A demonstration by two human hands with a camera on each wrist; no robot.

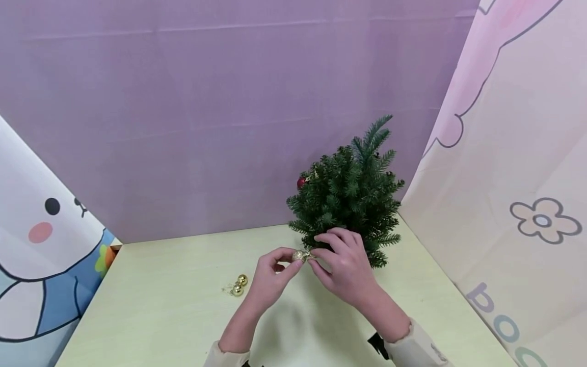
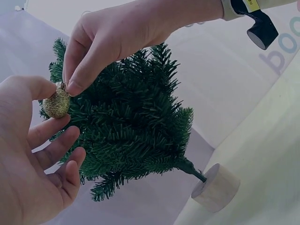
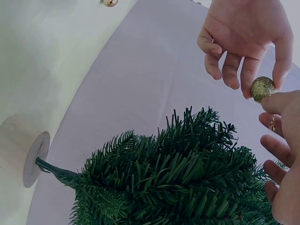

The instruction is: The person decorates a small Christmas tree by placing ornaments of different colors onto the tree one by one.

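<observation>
Left hand [image 1: 268, 279] pinches the gold glitter bauble [image 2: 57, 104] and right hand [image 1: 348, 265] its hanger [image 3: 272, 123], in front of the Christmas tree [image 1: 348, 193]; it is better to keep the ball steady, the hanger untwisted.

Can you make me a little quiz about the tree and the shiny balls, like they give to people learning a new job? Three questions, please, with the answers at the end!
1. Pick one: what is the left hand holding?
A) a candy cane
B) a glittery gold ball
C) a paper star

2. True or false: a red ball is on the green tree.

3. Count: how many smooth gold balls lie on the table?

Key:
1. B
2. True
3. Two
</observation>
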